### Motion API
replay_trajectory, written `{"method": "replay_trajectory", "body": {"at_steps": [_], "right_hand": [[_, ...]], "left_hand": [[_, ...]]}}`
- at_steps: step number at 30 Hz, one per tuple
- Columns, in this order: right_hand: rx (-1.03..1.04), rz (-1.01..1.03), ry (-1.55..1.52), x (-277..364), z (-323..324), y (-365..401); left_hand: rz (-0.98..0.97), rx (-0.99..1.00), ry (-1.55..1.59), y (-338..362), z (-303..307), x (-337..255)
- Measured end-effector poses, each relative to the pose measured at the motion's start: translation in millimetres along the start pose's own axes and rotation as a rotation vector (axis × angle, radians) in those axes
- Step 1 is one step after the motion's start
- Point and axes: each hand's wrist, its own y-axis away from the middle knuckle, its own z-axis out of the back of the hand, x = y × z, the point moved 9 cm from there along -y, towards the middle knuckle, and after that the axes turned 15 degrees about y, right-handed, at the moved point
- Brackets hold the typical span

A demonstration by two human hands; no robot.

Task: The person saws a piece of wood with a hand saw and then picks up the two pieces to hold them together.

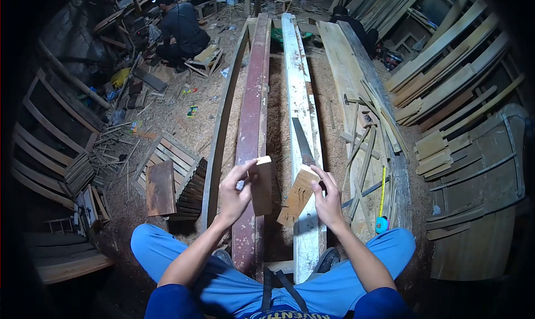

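Note:
My left hand (234,193) is closed around the edge of a short brown wooden board (262,191), held upright with its pale cut end at the top. My right hand (329,197) grips a second short wooden board (299,195), lighter in colour, tilted, with dark marks on its face. The two boards are apart, side by side above the beams. Just beyond the right board, a dark saw blade (301,138) lies on the white-painted beam (289,57); its handle end is partly hidden. Under the left board runs a reddish-brown beam (253,107).
A yellow tape measure (382,225) lies extended on planks (343,57) at right, among loose wood strips (384,115). A slatted wooden piece (167,157) stands at left. Two people (184,32) (356,29) crouch farther back. Stacked boards (446,57) line the right side.

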Motion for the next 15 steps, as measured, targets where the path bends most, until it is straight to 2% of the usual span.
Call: {"method": "replay_trajectory", "body": {"at_steps": [3, 8, 11, 13, 15], "right_hand": [[-0.019, -0.017, -0.017, -10, 0, -1], [-0.073, -0.026, -0.04, -5, 9, -1], [0.042, -0.041, 0.013, -4, 3, -2], [-0.026, 0.083, 0.065, 9, 3, -2], [-0.032, 0.121, 0.092, 16, 1, -3]], "left_hand": [[0.108, -0.101, 0.186, -3, 1, 21], [0.241, -0.083, 0.289, 0, -3, 40], [0.3, -0.05, 0.302, 0, -9, 35], [0.276, -0.057, 0.273, -1, -9, 26], [0.274, -0.062, 0.265, 0, -7, 25]]}}
